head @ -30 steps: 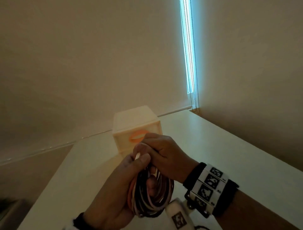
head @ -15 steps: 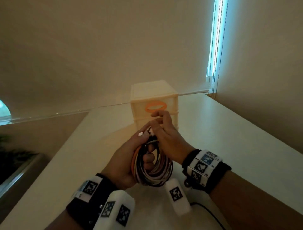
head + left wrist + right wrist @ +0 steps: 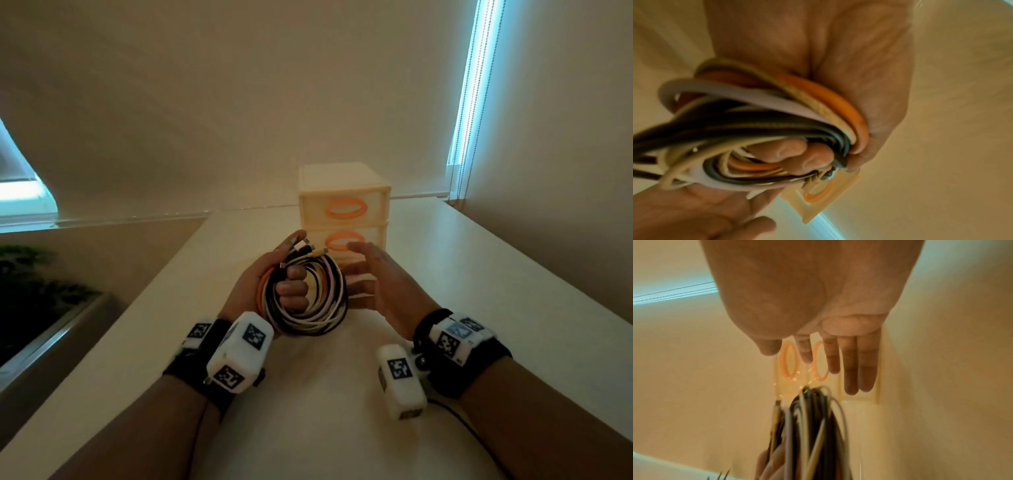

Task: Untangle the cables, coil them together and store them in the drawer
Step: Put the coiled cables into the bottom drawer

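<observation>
A coil of orange, black, white and pale cables [image 3: 310, 301] hangs upright in my left hand [image 3: 274, 284], whose fingers curl through its middle and whose thumb pins the plug ends on top. The left wrist view shows the cable coil [image 3: 760, 123] wrapped round the curled fingers [image 3: 793, 152]. My right hand [image 3: 380, 277] is off the coil, just to its right, fingers straight and spread. Its fingers [image 3: 851, 366] point at the cream drawer unit [image 3: 342, 219] with orange oval handles [image 3: 346, 207]; all visible drawers are closed. The cable coil [image 3: 813, 426] sits below that hand.
The drawer unit stands at the back of a white table [image 3: 496, 291], near the wall and a window blind [image 3: 476, 96]. A thin black wire [image 3: 469, 428] trails from my right wrist. Left of the table is a lower ledge with a dark plant [image 3: 37, 284].
My right hand has let go of the cable ends and opened, moving to the right of the coil. My left hand alone holds the coil. The head view has tilted down, showing more drawers.
</observation>
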